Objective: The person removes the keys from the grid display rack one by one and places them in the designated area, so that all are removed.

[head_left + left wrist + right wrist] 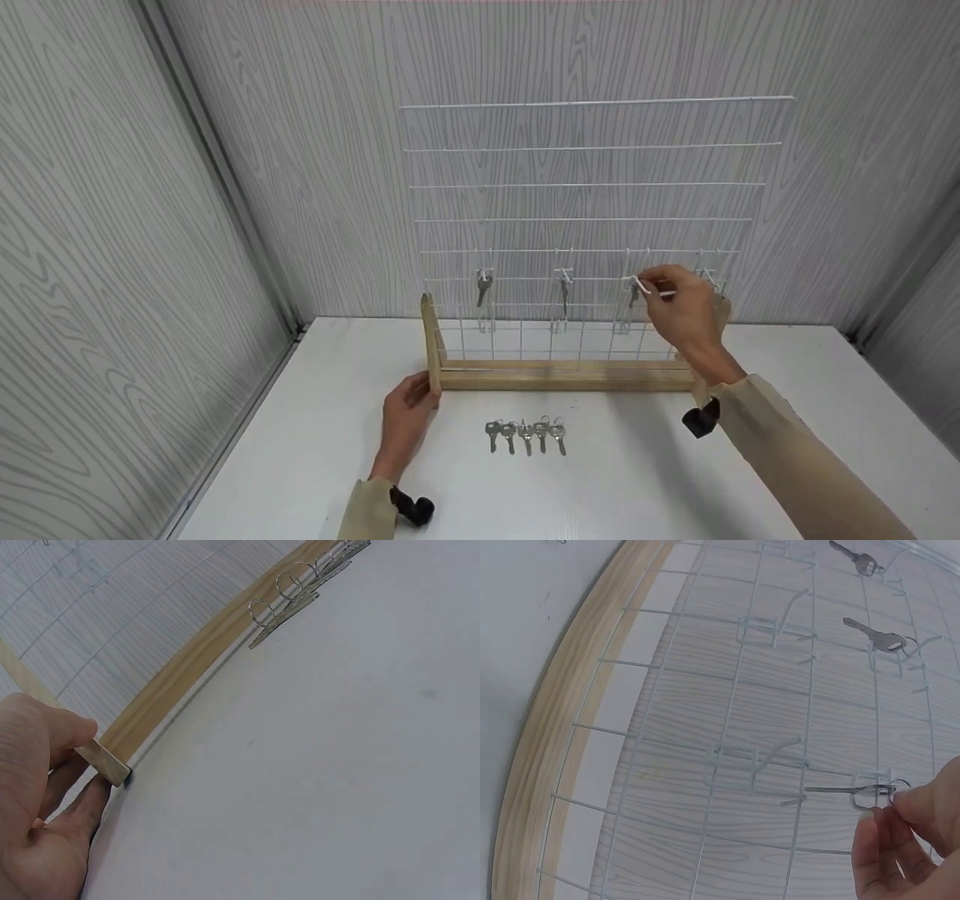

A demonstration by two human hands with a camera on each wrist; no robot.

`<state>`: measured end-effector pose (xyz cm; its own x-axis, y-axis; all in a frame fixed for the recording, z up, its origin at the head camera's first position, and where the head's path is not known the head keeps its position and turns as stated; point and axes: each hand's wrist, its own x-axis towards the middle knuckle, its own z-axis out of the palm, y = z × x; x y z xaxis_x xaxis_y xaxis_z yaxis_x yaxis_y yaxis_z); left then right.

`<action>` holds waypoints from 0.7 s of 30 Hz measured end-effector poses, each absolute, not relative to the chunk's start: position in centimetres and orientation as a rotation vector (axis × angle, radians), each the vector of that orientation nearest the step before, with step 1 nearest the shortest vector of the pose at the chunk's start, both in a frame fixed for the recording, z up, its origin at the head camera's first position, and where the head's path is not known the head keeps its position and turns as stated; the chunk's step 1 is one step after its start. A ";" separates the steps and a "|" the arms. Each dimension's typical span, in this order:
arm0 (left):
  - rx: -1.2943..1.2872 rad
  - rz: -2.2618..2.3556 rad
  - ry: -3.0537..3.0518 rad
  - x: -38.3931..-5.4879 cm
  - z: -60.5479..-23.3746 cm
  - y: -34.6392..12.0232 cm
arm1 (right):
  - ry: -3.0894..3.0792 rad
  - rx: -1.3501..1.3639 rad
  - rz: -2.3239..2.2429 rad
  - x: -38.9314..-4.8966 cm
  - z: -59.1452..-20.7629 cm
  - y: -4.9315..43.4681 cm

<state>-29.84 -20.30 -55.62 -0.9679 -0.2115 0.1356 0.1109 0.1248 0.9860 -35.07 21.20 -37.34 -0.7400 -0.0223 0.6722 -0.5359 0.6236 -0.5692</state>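
My left hand [409, 412] holds the front end of the wooden stand's left foot [105, 763], thumb on one side and fingers on the other. My right hand [681, 307] is at the white wire grid [525, 220], by the third hook from the left. Between its thumb and fingertips it pinches the ring of a silver key [844, 789]; whether the ring is on the hook is hidden by the fingers. Two more keys hang to the left, a tilted key [484, 289] and a key seen nearly edge-on [565, 289].
Several silver keys with rings [526, 436] lie in a row on the white table [570, 495], in front of the stand's wooden crossbar [562, 381]. A lower row of hooks [776, 754] juts from the grid. Wood-patterned panels [315, 150] enclose the back and sides.
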 end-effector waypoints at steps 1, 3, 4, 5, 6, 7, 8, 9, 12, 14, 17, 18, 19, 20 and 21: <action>0.106 -1.934 -2.158 -29.9 -55.6 -20.3 | -2.221 0.434 1.058 -35.0 -37.3 21.2; 0.105 -1.938 -2.155 -29.9 -55.6 -20.3 | -2.235 0.428 1.058 -35.0 -37.2 21.3; 0.104 -1.936 -2.156 -29.9 -55.6 -20.3 | -2.240 0.424 1.056 -35.0 -37.1 21.3; 0.104 -1.935 -2.157 -29.9 -55.7 -20.3 | -2.245 0.421 1.059 -34.9 -37.0 21.4; 0.105 -1.933 -2.157 -29.9 -55.7 -20.3 | -2.250 0.416 1.055 -34.9 -36.9 21.4; 0.107 -1.930 -2.158 -29.9 -55.7 -20.3 | -2.257 0.410 1.052 -34.8 -36.9 21.4; 0.110 -1.927 -2.159 -29.9 -55.7 -20.3 | -2.262 0.408 1.046 -34.8 -36.8 21.4; 0.113 -1.926 -2.159 -29.9 -55.6 -20.3 | -2.267 0.407 1.042 -34.7 -36.7 21.4; 0.123 -1.929 -2.159 -29.9 -55.6 -20.3 | -2.277 0.410 1.040 -34.5 -36.6 21.5; 0.114 -1.928 -2.161 -29.9 -55.6 -20.3 | -2.282 0.416 1.051 -34.4 -36.5 21.5; 0.102 -1.929 -2.158 -29.9 -55.6 -20.3 | -2.291 0.424 1.066 -34.2 -36.5 21.6; 0.097 -1.930 -2.156 -29.9 -55.6 -20.2 | -2.295 0.428 1.067 -34.1 -36.5 21.6; 0.095 -1.930 -2.154 -29.9 -55.6 -20.2 | -2.299 0.430 1.068 -34.0 -36.5 21.7; 0.102 -1.935 -2.149 -29.9 -55.6 -20.2 | -2.304 0.433 1.067 -33.9 -36.4 21.7; 0.101 -1.935 -2.148 -29.9 -55.6 -20.2 | -2.310 0.432 1.063 -33.8 -36.4 21.7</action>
